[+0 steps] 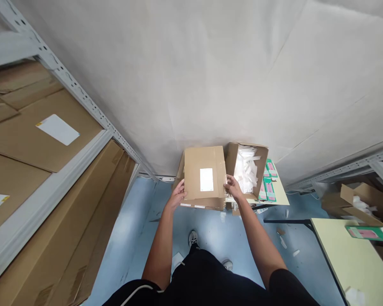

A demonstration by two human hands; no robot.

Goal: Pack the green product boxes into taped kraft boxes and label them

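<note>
Cardboard box (192, 165) looks plain brown, bearing a white rectangular label (206, 179).

The held box (205, 159) is matt cardboard, its label (206, 179) smooth paper. The shelf upright (73, 87) looks like painted metal; the floor (130, 225) is smooth and glossy, the wall (210, 85) matt, faintly creased. The sleeve (284, 284) is matt cloth.

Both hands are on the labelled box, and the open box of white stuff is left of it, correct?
No, the head view shows the open box of white stuff right of the labelled box, which the left hand and right hand touch.
</note>
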